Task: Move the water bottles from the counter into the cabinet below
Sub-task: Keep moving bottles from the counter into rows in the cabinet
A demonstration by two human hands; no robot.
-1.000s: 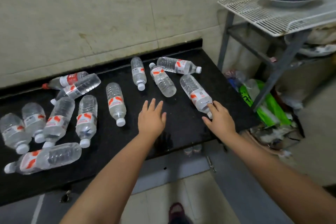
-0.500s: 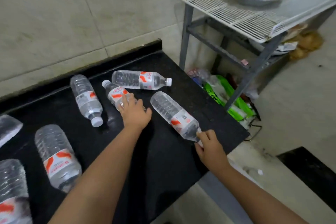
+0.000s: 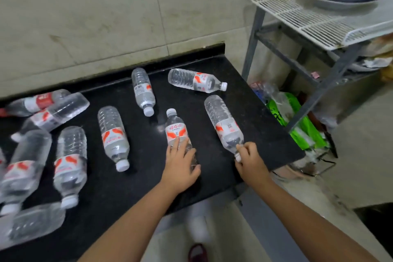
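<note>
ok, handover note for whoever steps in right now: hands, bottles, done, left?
Left hand: grips the base end of a lying bottle, cap pointing away.
Right hand: pinches the cap end of a second bottle near the counter's right edge.
Both bottles rest on the black counter, not yet lifted.
About a dozen bottles lie on the counter in all.
The cabinet interior is not in view, so the number stowed cannot be told.
Left: carry these two down, then the rest.

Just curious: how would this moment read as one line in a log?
left hand: grips bottle base | right hand: pinches second bottle cap | both on counter
</note>
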